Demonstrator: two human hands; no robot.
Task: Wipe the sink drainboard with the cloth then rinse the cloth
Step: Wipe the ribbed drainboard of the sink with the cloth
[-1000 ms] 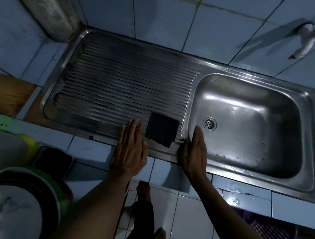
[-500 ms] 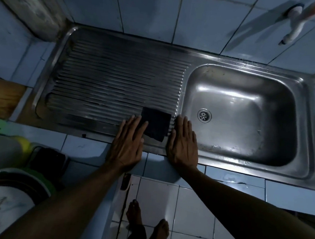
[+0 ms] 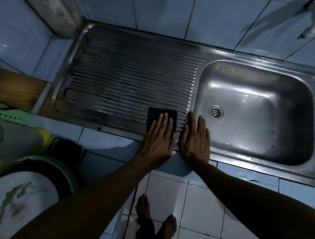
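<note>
Now the left hand (image 3: 158, 138) is lying spread flat on the dark cloth (image 3: 161, 117) at the drainboard's (image 3: 129, 82) near right corner; the right hand (image 3: 195, 140) is resting spread just beside it. Wiping is only beginning; sweeping the ridges comes next, probably.

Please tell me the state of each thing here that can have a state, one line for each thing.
Cloth: flat on the drainboard, left fingers on it.
Drainboard: bare except for the cloth.
Sink basin: empty, drain open, no standing water.
Tap: no water running.
Left hand: flat, open, on the cloth.
Right hand: flat, open, beside the cloth, on the sink edge.
</note>
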